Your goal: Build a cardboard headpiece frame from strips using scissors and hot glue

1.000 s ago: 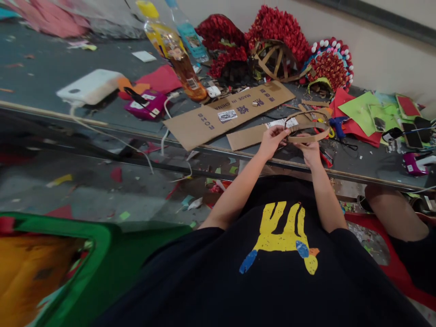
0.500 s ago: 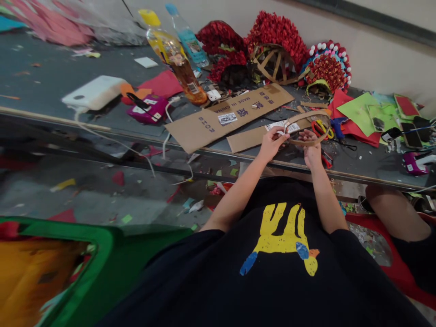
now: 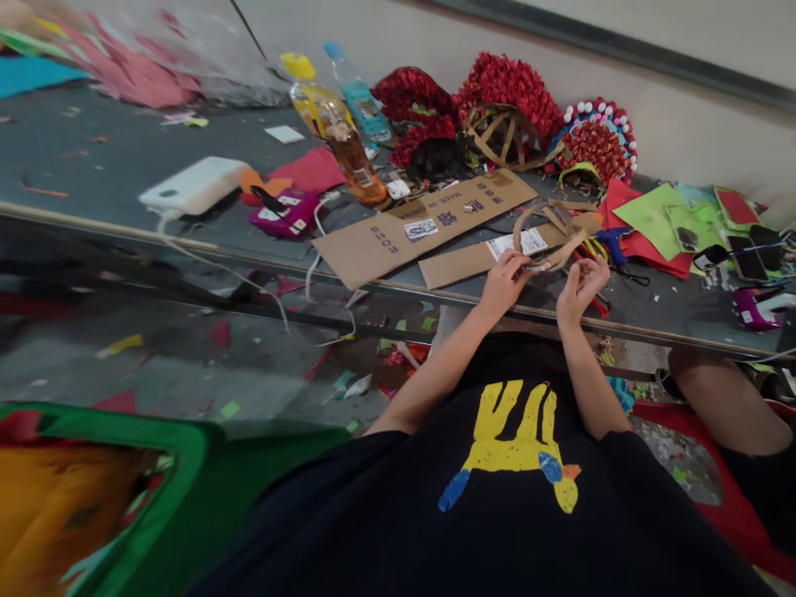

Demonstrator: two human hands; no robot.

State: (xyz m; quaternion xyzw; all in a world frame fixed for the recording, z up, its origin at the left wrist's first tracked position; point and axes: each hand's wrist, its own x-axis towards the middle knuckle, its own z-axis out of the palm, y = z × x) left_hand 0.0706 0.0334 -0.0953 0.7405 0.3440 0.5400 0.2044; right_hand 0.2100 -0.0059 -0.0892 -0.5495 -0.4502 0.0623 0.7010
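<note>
My left hand (image 3: 507, 280) pinches the near edge of a cardboard-strip ring frame (image 3: 550, 230) held just above the table's front edge. My right hand (image 3: 580, 288) is beside it with the fingers curled and apart, just off the ring's lower strip; nothing shows inside it. The ring is made of brown cardboard bands joined in a loop with cross strips. Under it lie a small cardboard piece (image 3: 473, 259) with a white label and scissors with yellow handles (image 3: 598, 249).
A long cardboard sheet (image 3: 423, 225) lies on the grey table (image 3: 93, 157). Two bottles (image 3: 339, 133), a white box (image 3: 194, 186), a pink device (image 3: 283, 214), red flower headpieces (image 3: 507, 91), coloured paper (image 3: 652, 217) and a blue glue gun (image 3: 613, 240) are around. A green bag (image 3: 162, 489) is lower left. Another person's leg (image 3: 725, 402) is at right.
The ring has tipped up and away, and my right hand has come off it and drawn back slightly. The view shifted a little downward.
</note>
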